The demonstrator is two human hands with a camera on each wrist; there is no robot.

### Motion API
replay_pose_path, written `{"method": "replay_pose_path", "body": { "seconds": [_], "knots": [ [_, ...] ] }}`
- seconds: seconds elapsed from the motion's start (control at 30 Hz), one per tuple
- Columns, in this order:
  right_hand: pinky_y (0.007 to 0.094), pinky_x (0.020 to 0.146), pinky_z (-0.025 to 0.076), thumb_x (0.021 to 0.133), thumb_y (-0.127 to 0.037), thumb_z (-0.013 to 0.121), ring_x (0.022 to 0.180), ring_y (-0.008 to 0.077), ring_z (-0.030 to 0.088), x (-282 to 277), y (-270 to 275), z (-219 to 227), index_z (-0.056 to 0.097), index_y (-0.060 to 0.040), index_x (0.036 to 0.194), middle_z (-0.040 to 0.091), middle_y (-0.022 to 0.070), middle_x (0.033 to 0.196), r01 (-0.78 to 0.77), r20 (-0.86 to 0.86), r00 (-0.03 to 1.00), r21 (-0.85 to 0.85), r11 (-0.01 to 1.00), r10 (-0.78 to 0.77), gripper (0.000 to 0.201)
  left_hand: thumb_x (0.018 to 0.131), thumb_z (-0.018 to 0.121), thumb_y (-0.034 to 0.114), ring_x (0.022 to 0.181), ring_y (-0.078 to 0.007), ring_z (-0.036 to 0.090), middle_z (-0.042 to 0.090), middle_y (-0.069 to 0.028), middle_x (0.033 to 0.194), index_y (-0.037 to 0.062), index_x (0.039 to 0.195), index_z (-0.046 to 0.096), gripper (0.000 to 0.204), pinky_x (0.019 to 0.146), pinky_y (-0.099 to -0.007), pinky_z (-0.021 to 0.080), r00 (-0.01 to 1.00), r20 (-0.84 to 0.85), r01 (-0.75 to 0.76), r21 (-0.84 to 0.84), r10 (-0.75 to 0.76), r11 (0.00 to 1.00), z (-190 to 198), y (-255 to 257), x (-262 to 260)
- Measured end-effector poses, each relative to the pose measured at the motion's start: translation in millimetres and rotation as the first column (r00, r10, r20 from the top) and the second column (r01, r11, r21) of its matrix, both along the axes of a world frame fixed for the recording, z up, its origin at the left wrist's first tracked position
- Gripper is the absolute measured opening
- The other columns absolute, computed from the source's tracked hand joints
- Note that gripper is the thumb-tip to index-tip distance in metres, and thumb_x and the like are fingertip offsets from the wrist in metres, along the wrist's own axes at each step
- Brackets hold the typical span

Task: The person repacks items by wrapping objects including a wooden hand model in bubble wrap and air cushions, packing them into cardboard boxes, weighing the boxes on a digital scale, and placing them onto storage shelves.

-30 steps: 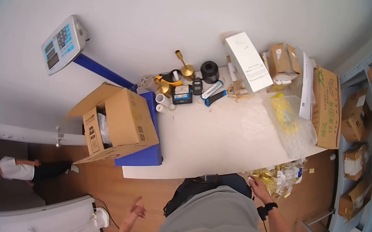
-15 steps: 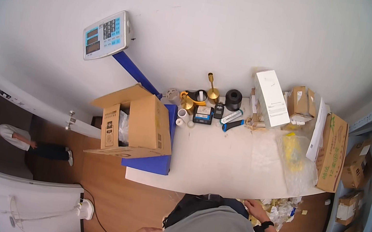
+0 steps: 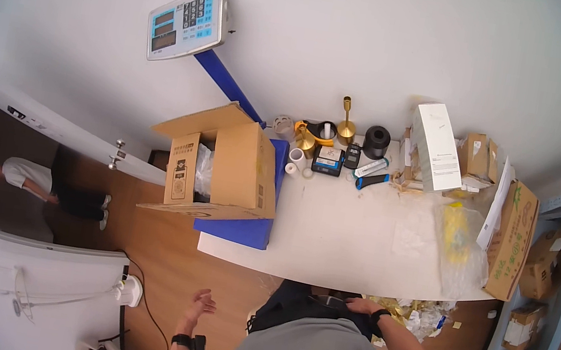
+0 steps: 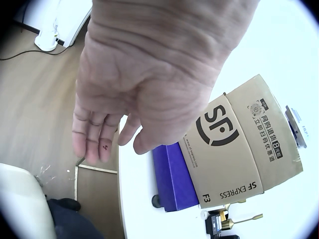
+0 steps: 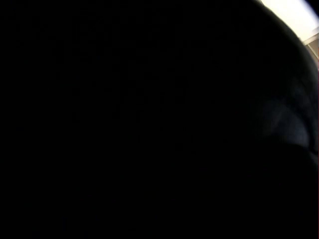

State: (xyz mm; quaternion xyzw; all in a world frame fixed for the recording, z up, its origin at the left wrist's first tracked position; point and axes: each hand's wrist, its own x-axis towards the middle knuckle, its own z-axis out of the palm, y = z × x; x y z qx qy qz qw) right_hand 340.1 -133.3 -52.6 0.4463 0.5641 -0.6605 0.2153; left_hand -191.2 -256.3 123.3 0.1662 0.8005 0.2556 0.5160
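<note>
My left hand hangs in the air left of my body, its fingers loosely bent around nothing. In the left wrist view the palm of the left hand faces the camera, and the carton shows beyond it. My right hand lies at my waist by the dark trousers, near the table edge; its fingertips are hard to make out. The right wrist view is almost wholly black. An opened cardboard carton with clear plastic inside stands on the blue scale platform.
On the white table are a label printer, tape rolls, a brass holder, a white box and bubble wrap. Shelves with cartons stand at right. Wrappers litter the floor. A person is in the doorway.
The head view has shifted, so the table and scale sit further right. My left hand has risen after dipping lower, and my right hand has moved inward along my waist.
</note>
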Motion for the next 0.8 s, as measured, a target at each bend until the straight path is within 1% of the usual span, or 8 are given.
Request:
{"method": "replay_pose_path", "body": {
  "seconds": [0.1, 0.13, 0.3, 0.53, 0.6, 0.63, 0.7, 0.8],
  "knots": [
    [0.0463, 0.119, 0.034, 0.093, -0.048, 0.044, 0.144, 0.0368, 0.045, -15.3, -8.5, -47.7, 0.049, -0.0169, 0.152, 0.049, 0.0163, 0.155, -0.176, 0.128, 0.977, 0.040, 0.984, 0.170, 0.067, 0.102, 0.058, 0.017, 0.079, -0.0232, 0.071, 0.070, -0.0153, 0.096, 0.0001, 0.141, 0.054, 0.043, 0.070, -0.0352, 0.061, 0.997, -0.052, -0.049, 0.074, 0.053, 0.996, 17.0, 34.5, -28.1],
    [0.0489, 0.119, 0.033, 0.092, -0.048, 0.046, 0.144, 0.0375, 0.045, -17.4, -5.9, -20.7, 0.051, -0.0131, 0.149, 0.052, 0.0198, 0.151, -0.165, 0.122, 0.981, 0.091, 0.982, 0.153, 0.067, 0.102, 0.058, 0.017, 0.079, -0.0232, 0.071, 0.070, -0.0153, 0.096, 0.0001, 0.141, 0.054, 0.043, 0.070, -0.0352, 0.061, 0.997, -0.050, -0.059, 0.084, 0.063, 0.995, 25.3, 49.8, -41.3],
    [0.0459, 0.107, 0.045, 0.093, -0.057, 0.056, 0.127, 0.0430, 0.058, -10.6, -20.8, -9.0, 0.054, -0.0023, 0.142, 0.062, 0.0267, 0.135, 0.092, -0.031, 0.996, 0.242, 0.966, -0.087, 0.073, 0.102, 0.060, 0.020, 0.078, -0.0206, 0.070, 0.069, -0.0148, 0.101, -0.0008, 0.138, 0.056, 0.042, 0.067, -0.0320, 0.059, 0.948, -0.307, 0.026, 0.337, 0.083, 0.941, 53.4, 108.8, -105.6],
    [0.0424, 0.104, 0.049, 0.099, -0.049, 0.057, 0.122, 0.0369, 0.063, -67.6, -19.6, 96.9, 0.057, 0.0008, 0.139, 0.066, 0.0267, 0.128, 0.379, 0.009, 0.911, 0.374, 0.847, -0.412, 0.064, 0.106, 0.056, 0.036, 0.090, -0.0197, 0.069, 0.068, -0.0156, 0.110, 0.0013, 0.138, 0.058, 0.047, 0.079, -0.0327, 0.057, 0.965, -0.222, 0.013, 0.570, 0.139, 0.822, 65.2, 174.3, -149.0],
    [0.0417, 0.103, 0.049, 0.099, -0.047, 0.058, 0.122, 0.0363, 0.063, -80.7, -2.3, 143.7, 0.058, -0.0001, 0.138, 0.067, 0.0261, 0.127, 0.478, 0.019, 0.852, 0.376, 0.794, -0.522, 0.061, 0.108, 0.046, 0.049, 0.113, -0.0253, 0.064, 0.064, -0.0171, 0.130, 0.0005, 0.142, 0.053, 0.060, 0.099, -0.0400, 0.051, 0.990, -0.075, -0.055, 0.588, 0.122, 0.807, 56.9, 183.0, -154.4],
    [0.0410, 0.103, 0.050, 0.099, -0.045, 0.059, 0.121, 0.0357, 0.064, -87.9, 9.6, 163.2, 0.060, -0.0010, 0.137, 0.068, 0.0254, 0.125, 0.566, 0.024, 0.788, 0.366, 0.739, -0.615, 0.058, 0.108, 0.046, 0.049, 0.113, -0.0253, 0.064, 0.064, -0.0171, 0.130, 0.0005, 0.142, 0.053, 0.060, 0.099, -0.0400, 0.051, 0.992, -0.071, -0.048, 0.581, 0.109, 0.813, 51.6, 189.5, -156.9],
    [0.0388, 0.101, 0.051, 0.101, -0.044, 0.060, 0.121, 0.0309, 0.065, -96.2, 34.7, 169.2, 0.056, -0.0011, 0.140, 0.069, 0.0227, 0.123, 0.631, -0.109, 0.756, 0.385, 0.673, -0.646, 0.058, 0.106, 0.037, 0.061, 0.141, -0.0318, 0.046, 0.049, -0.0210, 0.149, 0.0016, 0.153, 0.042, 0.076, 0.119, -0.0462, 0.032, 0.960, 0.247, -0.255, 0.578, 0.131, 0.775, 33.1, 200.1, -159.1],
    [0.0418, 0.108, 0.046, 0.102, -0.047, 0.059, 0.135, 0.0335, 0.053, -143.2, 98.7, 219.0, 0.040, -0.0059, 0.154, 0.052, 0.0242, 0.147, 0.779, -0.331, 0.626, 0.227, 0.584, -0.706, 0.068, 0.103, 0.037, 0.067, 0.151, -0.0329, 0.031, 0.038, -0.0197, 0.160, 0.0000, 0.157, 0.034, 0.085, 0.124, -0.0475, 0.020, 0.867, 0.482, -0.400, 0.528, 0.123, 0.749, 12.7, 222.7, -160.9]
  ]
}}
